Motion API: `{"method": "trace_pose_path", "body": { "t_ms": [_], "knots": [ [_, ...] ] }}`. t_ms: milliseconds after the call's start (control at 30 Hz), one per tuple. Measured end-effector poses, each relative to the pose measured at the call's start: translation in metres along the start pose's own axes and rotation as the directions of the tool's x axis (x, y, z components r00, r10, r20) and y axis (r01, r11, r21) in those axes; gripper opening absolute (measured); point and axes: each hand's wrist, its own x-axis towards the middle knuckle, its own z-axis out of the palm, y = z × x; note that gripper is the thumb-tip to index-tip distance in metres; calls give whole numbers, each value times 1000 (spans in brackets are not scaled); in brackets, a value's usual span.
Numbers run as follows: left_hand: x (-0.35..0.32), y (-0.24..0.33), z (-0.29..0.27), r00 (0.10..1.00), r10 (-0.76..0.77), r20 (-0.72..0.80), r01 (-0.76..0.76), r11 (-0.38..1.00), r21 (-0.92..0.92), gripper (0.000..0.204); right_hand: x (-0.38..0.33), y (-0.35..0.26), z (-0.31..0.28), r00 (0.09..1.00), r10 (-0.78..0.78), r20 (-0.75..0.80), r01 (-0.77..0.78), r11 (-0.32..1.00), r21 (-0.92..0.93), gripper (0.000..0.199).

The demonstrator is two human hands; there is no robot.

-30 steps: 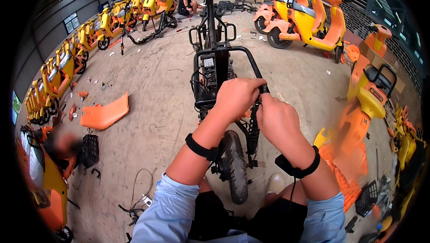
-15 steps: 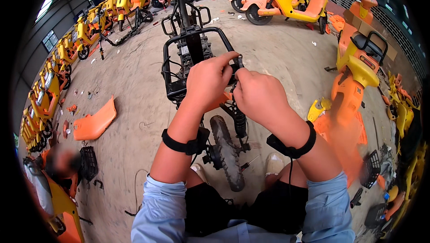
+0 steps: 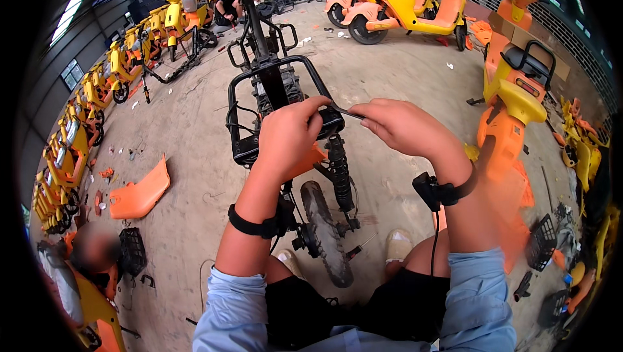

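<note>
A stripped black scooter frame stands before me, its rear wheel toward my legs and a coil shock absorber beside that wheel. My left hand is closed at the right side of the black rack, forefinger and thumb at one end of a thin dark strip. The strip's other end is pinched in my right hand, held out to the right of the rack. Whether it is cable or tape I cannot tell. The left fingertips are partly hidden.
An orange body panel lies on the floor at left. Yellow scooters line the left wall; more stand far right. An orange-yellow scooter is close on my right, near loose parts. One person sits far off; a blurred figure is lower left.
My right hand has moved right, away from my left, and the dark strip now spans the gap between them. My left hand has shifted slightly left and down.
</note>
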Motion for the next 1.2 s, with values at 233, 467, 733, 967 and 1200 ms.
{"method": "trace_pose_path", "body": {
  "t_ms": [233, 467, 733, 967, 1200],
  "knots": [
    [0, -1, -2, 999, 16, 47, -18, 998, 54, 28, 5, 37, 17, 993, -29, -113, 34, 999, 39, 33],
    [0, -3, 0, 999, 46, 13, -47, 999, 24, 30, 10, 49, 34, 969, -76, -236, 61, 996, -70, 35],
    [2, -2, 0, 999, 25, 25, -26, 999, 38, 29, 5, 19, 28, 993, 41, -108, -58, 987, -153, 21],
    [3, -5, 3, 998, 63, 7, -64, 996, 64, 33, 0, -71, 52, 962, 237, -136, -263, 939, -222, 16],
    [2, 3, -2, 999, -35, 16, 35, 999, 28, 42, 1, -48, 28, 967, 108, -231, -135, 986, -102, 15]
  ]
}}
